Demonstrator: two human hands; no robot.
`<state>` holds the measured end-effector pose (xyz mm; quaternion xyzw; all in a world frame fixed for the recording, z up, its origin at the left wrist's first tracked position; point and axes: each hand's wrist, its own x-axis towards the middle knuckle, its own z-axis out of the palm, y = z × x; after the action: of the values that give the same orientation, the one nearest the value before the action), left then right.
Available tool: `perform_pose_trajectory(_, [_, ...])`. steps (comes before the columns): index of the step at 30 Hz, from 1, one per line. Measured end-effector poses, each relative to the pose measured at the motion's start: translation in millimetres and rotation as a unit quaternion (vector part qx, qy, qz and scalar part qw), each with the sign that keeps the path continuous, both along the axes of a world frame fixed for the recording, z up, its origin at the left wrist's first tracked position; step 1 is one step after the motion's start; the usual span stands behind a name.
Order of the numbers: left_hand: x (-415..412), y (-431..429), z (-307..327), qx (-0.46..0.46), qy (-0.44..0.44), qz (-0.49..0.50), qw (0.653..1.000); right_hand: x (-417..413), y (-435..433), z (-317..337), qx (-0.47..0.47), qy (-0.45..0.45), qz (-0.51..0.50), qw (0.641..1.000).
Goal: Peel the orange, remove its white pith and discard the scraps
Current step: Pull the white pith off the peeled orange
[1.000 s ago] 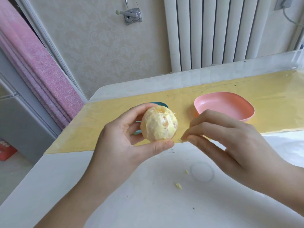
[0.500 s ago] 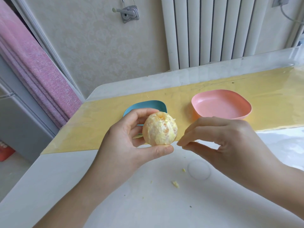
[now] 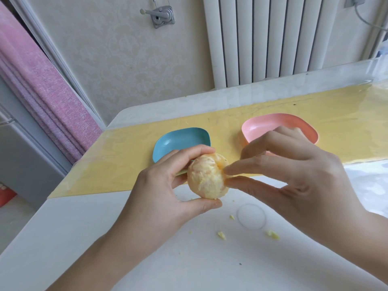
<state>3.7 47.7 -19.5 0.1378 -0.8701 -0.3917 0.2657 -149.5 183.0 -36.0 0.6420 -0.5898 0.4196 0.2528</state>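
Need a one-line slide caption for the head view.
Left hand grips a peeled orange while right hand pinches at its side; blue dish and pink dish behind.

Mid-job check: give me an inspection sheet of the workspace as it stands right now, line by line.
Surface: white table with a yellow mat across its far side.
Job's things: orange, peel off, white pith left on much of it; small scraps lie on the table.
Clutter: blue dish and pink dish on the mat; their visible parts hold nothing.
Hands: left hand holds the orange; right hand pinches at its right side.
Cables: one cable on the wall, top right, away from the table.
Surroundings: radiator, pink curtain, wall bracket.
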Motion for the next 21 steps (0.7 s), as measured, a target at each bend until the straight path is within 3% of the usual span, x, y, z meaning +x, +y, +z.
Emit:
perform_pose_trajectory(7, [1.3,0.8,-0.3,-0.080,0.018,0.010,0.997,-4.5,-1.0,1.3,0.036,0.024,0.038,0.998])
perform_pose_trajectory(12, [1.6,1.8,0.2,-0.071,0.020,0.002,0.997,-8.0,0.3,1.9,0.081,0.028,0.067,0.994])
perform_pose_trajectory(21, [0.9,7.3,0.6,0.094,0.004,-0.029,0.995,-4.5,2.4,4.6,0.033,0.008,0.037,0.999])
